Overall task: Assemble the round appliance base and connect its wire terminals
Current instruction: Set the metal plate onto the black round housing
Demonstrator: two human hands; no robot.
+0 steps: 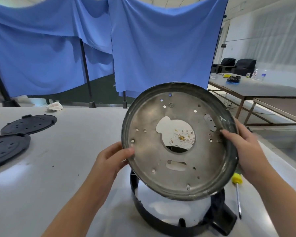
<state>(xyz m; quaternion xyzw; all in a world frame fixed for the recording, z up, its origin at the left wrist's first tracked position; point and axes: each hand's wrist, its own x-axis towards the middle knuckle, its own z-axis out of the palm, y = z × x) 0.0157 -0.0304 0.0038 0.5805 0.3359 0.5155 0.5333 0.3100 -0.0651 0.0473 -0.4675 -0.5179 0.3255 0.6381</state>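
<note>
I hold a round grey metal pan (147, 151), its inner face toward me, tilted up above the table. My left hand (109, 159) grips its left rim, thumb on the inner face. My right hand (246, 151) grips the right rim. Through the pan's large centre hole I see thin wires with small brass terminals (182, 137) lying on the table beyond. Below the pan a black plastic ring housing (142, 207) with a handle block stands on the table, partly hidden by the pan.
Two black round perforated covers (29, 124) (5, 147) lie at the left of the white table (58, 168). A yellow-handled screwdriver (237, 190) lies at the right, near the table's edge. A crumpled cloth (55, 106) sits at the back. Blue drapes hang behind.
</note>
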